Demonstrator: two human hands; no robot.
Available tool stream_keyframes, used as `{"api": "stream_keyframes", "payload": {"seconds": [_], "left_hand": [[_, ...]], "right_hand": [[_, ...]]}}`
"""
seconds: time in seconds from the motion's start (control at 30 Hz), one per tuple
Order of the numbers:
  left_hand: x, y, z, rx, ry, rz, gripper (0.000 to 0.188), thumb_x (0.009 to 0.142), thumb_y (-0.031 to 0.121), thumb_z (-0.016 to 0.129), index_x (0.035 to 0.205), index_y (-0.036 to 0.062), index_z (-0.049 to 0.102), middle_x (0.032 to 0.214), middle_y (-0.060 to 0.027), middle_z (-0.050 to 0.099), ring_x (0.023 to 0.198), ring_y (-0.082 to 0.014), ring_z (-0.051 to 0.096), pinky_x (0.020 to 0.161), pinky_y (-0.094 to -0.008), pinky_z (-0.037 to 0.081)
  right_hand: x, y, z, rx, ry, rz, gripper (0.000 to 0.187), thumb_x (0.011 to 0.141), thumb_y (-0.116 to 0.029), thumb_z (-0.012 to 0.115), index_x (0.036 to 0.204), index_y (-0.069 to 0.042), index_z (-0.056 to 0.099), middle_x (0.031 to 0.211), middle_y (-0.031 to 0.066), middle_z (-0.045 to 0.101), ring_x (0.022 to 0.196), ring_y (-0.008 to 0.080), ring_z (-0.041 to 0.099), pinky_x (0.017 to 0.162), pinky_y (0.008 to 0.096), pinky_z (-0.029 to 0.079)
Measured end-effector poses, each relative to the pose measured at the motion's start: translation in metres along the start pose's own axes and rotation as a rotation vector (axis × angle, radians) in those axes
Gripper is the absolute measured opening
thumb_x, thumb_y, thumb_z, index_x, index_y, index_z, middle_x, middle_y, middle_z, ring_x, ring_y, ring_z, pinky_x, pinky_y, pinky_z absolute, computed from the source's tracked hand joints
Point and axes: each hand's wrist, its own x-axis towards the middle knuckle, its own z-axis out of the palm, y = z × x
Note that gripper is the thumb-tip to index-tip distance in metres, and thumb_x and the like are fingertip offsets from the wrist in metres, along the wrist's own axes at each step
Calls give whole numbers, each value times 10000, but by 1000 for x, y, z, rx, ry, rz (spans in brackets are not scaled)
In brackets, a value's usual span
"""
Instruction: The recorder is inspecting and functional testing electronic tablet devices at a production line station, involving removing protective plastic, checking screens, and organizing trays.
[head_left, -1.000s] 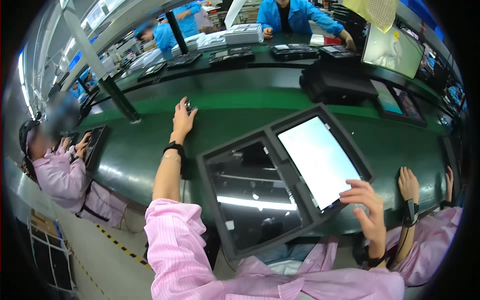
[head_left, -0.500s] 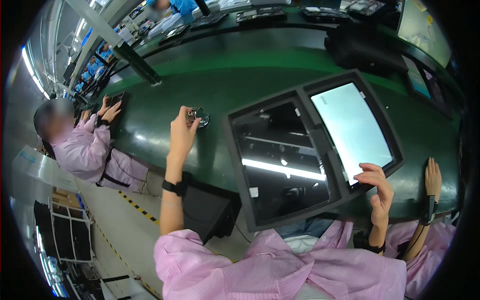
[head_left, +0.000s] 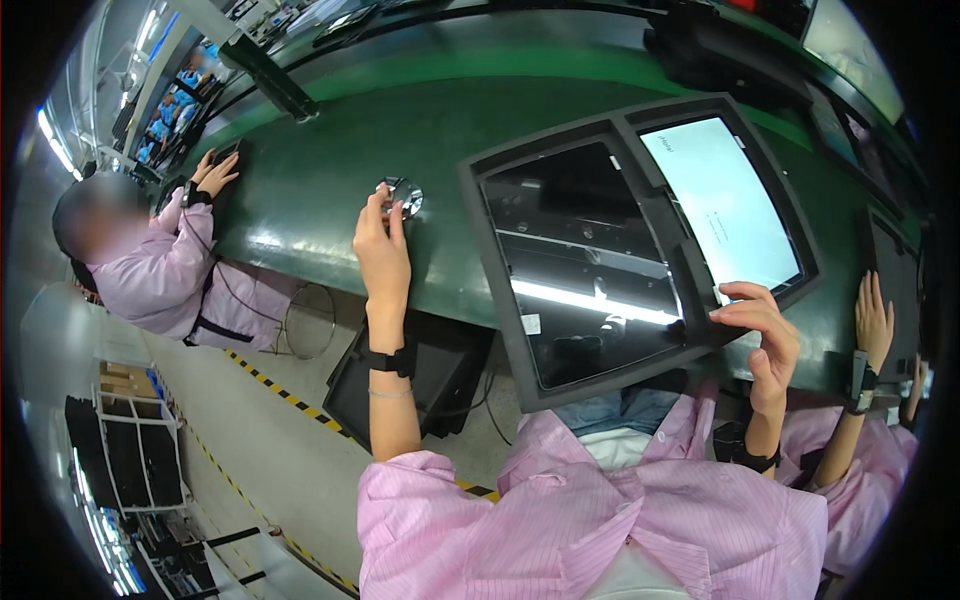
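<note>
A clear, shiny round object [head_left: 406, 198], perhaps glass, stands on the green table [head_left: 330, 220]. My left hand [head_left: 382, 250] reaches it from the near side, index finger and thumb closed at its rim. In front of me lies a black foam tray [head_left: 476, 215] with two compartments. A dark glossy screen panel [head_left: 575, 240] fills the left one, with a white tag near its lower corner. In the right compartment a screen [head_left: 735, 210] is lit pale white-green. My right hand [head_left: 762, 335] hovers at that screen's near edge, fingers bent, thumb apart, nothing visible in it.
At the left sits a co-worker in pink [head_left: 150, 260], hands on a dark item. Another person's hand [head_left: 875, 325] rests at the right beside a dark tray [head_left: 888, 275]. A metal post [head_left: 270, 80] stands on the table. Black trays [head_left: 440, 375] are stacked below its edge.
My view has shifted, so the table and tray sit higher in the picture. My left hand has turned more upright at the round object. A dark tray now shows beside the right-hand person's hand.
</note>
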Motion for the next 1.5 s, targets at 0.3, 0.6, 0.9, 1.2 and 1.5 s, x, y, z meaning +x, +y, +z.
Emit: {"api": "stream_keyframes", "payload": {"seconds": [0.3,0.6,0.9,1.2,1.5], "left_hand": [[-5,3,2,132,5,20,276,870,70,530,1139,20,492,885,-121,592,707,-249,555,649,-360,447],[-11,17,0,120,167,32,435,862,169,561,1246,20,420,1147,-179,493,981,-323,482,848,-405,386],[-9,9,31,120,71,-233,820,794,407,626,1365,6,196,1233,-243,405,1135,-364,388,970,-448,286],[-9,4,27,48,52,-285,677,815,359,614,1309,8,313,1206,-219,434,1111,-328,424,952,-393,328],[-9,-1,28,9,77,-255,635,815,336,624,1281,5,348,1163,-218,457,1047,-321,454,905,-398,355]], "right_hand": [[-5,-4,-9,7,13,18,364,779,-313,541,873,23,643,860,118,655,970,331,569,840,401,415],[20,6,-68,-698,-152,218,292,880,-205,485,1142,-96,558,1261,134,476,1259,368,314,1027,432,269],[128,88,-101,-1159,-500,137,380,912,-313,418,1260,-167,458,1396,180,296,1331,415,135,1041,525,224],[163,141,-87,-1202,-522,135,428,876,-245,399,1303,-215,411,1417,198,249,1328,446,113,1011,579,235],[127,89,-111,-1110,-306,79,363,903,-218,369,1242,-220,499,1419,152,269,1344,376,133,1053,525,217]]}}
